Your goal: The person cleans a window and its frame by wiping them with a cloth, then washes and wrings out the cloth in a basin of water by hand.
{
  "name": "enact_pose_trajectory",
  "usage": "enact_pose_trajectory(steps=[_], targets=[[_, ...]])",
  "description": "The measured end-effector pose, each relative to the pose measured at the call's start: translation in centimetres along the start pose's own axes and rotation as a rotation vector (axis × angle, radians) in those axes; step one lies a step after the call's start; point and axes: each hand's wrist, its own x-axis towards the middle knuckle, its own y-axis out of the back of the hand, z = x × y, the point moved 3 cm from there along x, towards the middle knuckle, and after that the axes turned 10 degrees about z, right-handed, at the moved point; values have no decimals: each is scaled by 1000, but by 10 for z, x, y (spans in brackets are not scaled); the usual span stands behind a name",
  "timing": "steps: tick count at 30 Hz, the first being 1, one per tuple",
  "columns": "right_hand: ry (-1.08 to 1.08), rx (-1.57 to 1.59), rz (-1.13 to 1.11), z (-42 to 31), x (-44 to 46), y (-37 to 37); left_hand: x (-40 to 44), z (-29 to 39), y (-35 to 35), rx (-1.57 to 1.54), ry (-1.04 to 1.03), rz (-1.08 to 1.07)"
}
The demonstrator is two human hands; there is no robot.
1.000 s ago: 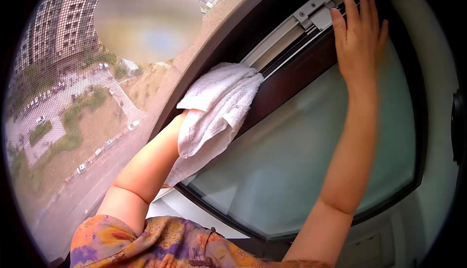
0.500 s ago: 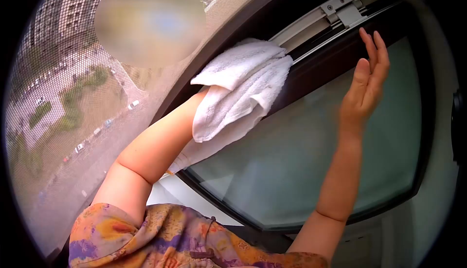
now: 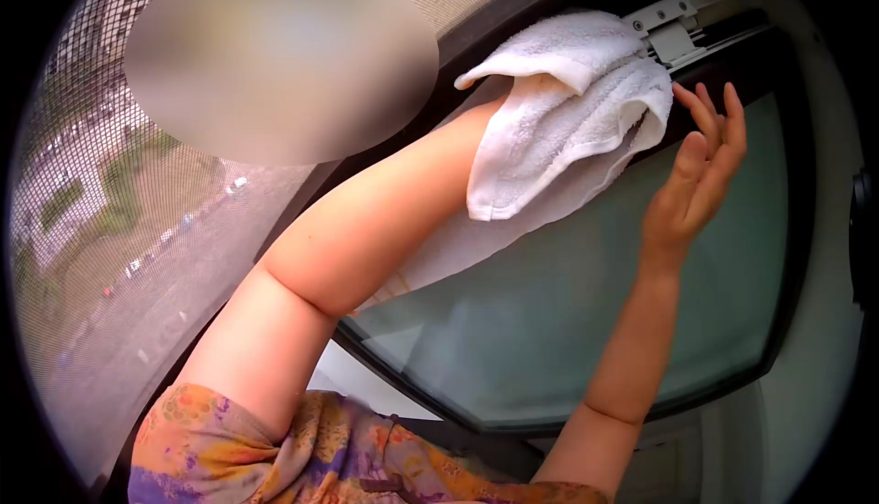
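Observation:
A white terry towel (image 3: 572, 124) covers my left hand and hangs down over the wrist at the end of my left forearm (image 3: 412, 170). The fingers under it are hidden, but the cloth goes along with the hand. It lies against the dark window frame (image 3: 746, 69), close beside a metal hinge fitting (image 3: 675, 42). My right hand (image 3: 691, 179) is raised near the sash, just right of the towel, with its fingers stretched out and apart. Nothing is in it, and its fingertips are near or at the frame's edge; contact cannot be made out.
Below the towel is the tilted-out window's glass pane (image 3: 595, 293). An insect screen (image 3: 82, 257) fills the left side, with a road, parked cars and greenery far below. A blurred oval (image 3: 279, 60) hides part of the upper left.
My left hand and the towel have slid up and to the right along the frame, up to the hinge fitting. My right hand has shifted slightly, its fingers a little more bent.

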Motion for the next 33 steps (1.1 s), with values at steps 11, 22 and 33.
enact_pose_trajectory(steps=[11, 22, 33], targets=[[227, -316, -103, -2, 2, -13, -169, 9, 85, 563, 305, -296], [515, -519, -570, -36, 4, -54, -112, -9, 51, 605, 228, -269], [558, -504, -578, -39, -19, -61, -256, -26, 100, 488, 432, -273]])
